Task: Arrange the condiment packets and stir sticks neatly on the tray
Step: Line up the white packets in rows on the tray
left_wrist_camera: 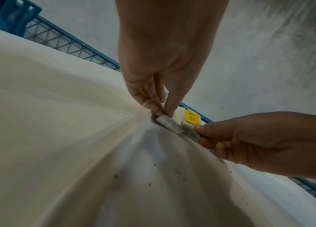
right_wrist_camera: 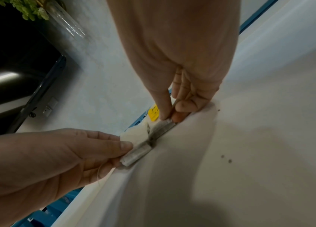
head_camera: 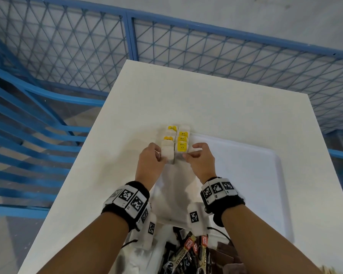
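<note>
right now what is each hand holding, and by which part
The left hand pinches the near end of the left row's nearest white packet. The right hand pinches the near end of the right row's nearest yellow-tagged packet.

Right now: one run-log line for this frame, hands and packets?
left hand: pinches near packet of left row | right hand: pinches near packet of right row | tea bag packets: two rows, tray far-left corner

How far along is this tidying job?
Partly done, I'd judge. Two rows of tea bags already line the far left corner of the tray. Both hands, left and right, are squaring their near ends. A heap of packets near the person still waits.
</note>
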Demonstrator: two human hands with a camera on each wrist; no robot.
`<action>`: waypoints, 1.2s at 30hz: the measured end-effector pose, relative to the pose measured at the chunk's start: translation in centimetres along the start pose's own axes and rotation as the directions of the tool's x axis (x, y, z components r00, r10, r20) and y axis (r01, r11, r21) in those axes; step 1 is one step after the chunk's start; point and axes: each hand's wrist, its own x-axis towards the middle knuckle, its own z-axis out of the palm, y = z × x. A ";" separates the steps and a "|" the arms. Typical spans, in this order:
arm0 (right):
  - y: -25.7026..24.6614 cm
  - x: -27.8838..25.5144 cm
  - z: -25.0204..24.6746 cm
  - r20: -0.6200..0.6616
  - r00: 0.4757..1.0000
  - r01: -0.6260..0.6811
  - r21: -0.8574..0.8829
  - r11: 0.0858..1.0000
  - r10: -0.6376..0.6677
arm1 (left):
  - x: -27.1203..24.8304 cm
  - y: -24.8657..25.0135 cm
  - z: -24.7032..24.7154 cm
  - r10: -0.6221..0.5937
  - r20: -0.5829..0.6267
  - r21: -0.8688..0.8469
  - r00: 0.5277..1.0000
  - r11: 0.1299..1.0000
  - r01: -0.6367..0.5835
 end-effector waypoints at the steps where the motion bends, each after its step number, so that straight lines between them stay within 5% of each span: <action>1: 0.0 0.1 0.0 -0.002 1.000 -0.003 -0.007 1.000 0.003 | 0.0 0.0 0.0 0.002 -0.005 0.007 1.000 1.000 -0.002; 11: -1.1 -1.5 -0.5 -0.029 0.998 0.045 -0.076 0.996 -0.047 | -1.4 0.3 -2.5 0.017 -0.018 0.113 1.000 0.993 -0.015; 18: -1.2 -8.6 -0.1 0.168 0.974 0.174 -0.138 0.975 -0.150 | -7.6 -1.1 -9.3 0.005 0.013 0.137 1.000 0.991 -0.007; 22: -0.5 -13.3 0.7 0.439 0.868 0.371 -0.258 0.892 -0.234 | -12.5 -2.9 -12.5 -0.028 0.001 0.239 1.000 0.971 0.027; 25: 0.3 -15.7 1.6 0.713 0.648 0.682 -0.388 0.620 -0.267 | -15.9 -4.6 -14.1 -0.080 0.022 0.293 0.997 0.954 0.070; 27: 0.5 -16.5 1.9 0.783 0.558 0.796 -0.413 0.442 -0.274 | -17.6 -6.0 -14.9 -0.111 0.012 0.336 0.994 0.936 0.101; 31: 0.7 -16.8 2.1 0.791 0.560 0.820 -0.485 0.304 -0.246 | -19.8 -7.8 -15.7 -0.314 0.113 0.419 0.943 0.875 0.241; 36: 0.7 -16.9 2.0 0.754 0.575 0.800 -0.437 0.410 -0.318 | -21.7 -7.6 -15.5 -0.477 0.228 0.557 0.849 0.779 0.288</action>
